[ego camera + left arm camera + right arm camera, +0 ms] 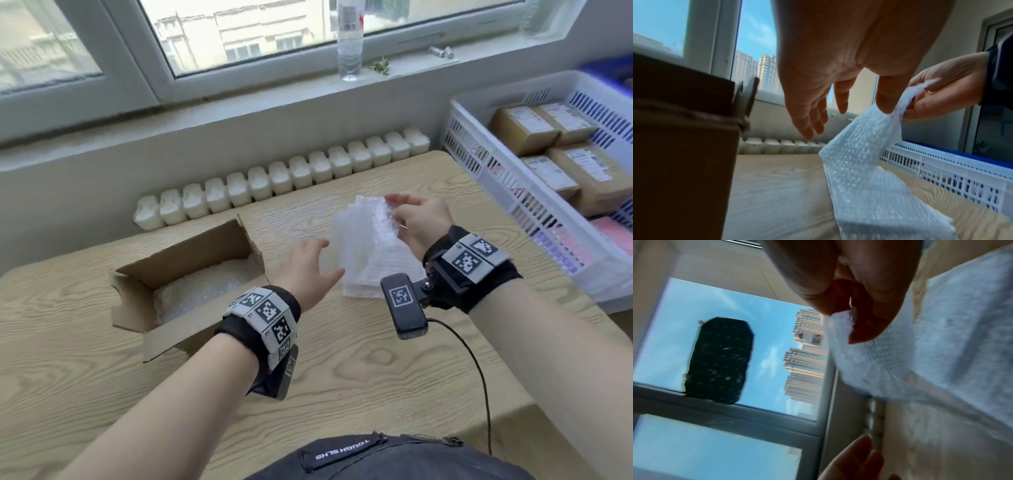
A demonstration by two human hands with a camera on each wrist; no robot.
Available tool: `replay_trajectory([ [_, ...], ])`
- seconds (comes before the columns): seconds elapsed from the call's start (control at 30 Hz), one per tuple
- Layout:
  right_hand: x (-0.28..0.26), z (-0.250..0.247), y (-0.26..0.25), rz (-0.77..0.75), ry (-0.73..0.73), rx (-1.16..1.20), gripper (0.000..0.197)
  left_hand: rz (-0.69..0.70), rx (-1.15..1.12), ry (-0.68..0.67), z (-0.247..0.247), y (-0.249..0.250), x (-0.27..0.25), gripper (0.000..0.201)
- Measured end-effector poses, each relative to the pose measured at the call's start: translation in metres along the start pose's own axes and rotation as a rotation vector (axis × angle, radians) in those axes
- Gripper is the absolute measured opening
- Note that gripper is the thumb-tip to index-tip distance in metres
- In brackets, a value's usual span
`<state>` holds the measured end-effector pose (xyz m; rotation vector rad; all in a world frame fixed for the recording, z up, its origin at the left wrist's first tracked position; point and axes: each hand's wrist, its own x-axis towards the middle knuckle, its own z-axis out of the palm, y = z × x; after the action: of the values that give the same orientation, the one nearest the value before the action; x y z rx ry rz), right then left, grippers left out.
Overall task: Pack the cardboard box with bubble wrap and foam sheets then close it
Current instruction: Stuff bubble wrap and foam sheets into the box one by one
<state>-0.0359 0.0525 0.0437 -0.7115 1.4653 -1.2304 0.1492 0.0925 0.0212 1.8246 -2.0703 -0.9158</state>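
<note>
Fingers (920,104) of our right hand (419,219) pinch the bubble wrap (366,246) above the table (359,370); our left hand (310,265) — fingers straight, holding nothing — nears it; the cardboard box (185,274) stands open left.

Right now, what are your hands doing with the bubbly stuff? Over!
Right hand pinches the bubble wrap sheet up off the table. Left hand open, reaching for it. Cardboard box open, bubble wrap already inside. Nothing in the way.
</note>
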Motion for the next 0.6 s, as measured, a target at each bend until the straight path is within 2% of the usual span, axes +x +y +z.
replay_trajectory([
  [0.13,-0.029,0.03,-0.048,-0.151,-0.064,0.146,0.042,0.005,-0.073,0.136,-0.035,-0.008,-0.014,0.096],
  [0.27,-0.053,0.056,-0.084,-0.247,-0.251,0.178,0.055,-0.011,-0.116,0.243,-0.068,-0.019,-0.027,0.105],
  [0.37,-0.071,0.08,-0.106,-0.246,-0.398,0.264,0.055,-0.074,-0.179,0.326,-0.088,-0.032,-0.034,0.108],
  [0.43,-0.079,0.097,-0.115,-0.287,-0.41,0.24,0.049,-0.116,-0.333,0.404,-0.101,-0.043,-0.036,0.114],
  [0.5,-0.085,0.11,-0.121,-0.339,-0.369,0.176,0.035,-0.133,-0.524,0.501,-0.115,-0.052,-0.039,0.115],
  [0.6,-0.092,0.121,-0.128,-0.305,-0.328,0.211,0.012,-0.151,-0.618,0.604,-0.139,-0.064,-0.046,0.096],
])
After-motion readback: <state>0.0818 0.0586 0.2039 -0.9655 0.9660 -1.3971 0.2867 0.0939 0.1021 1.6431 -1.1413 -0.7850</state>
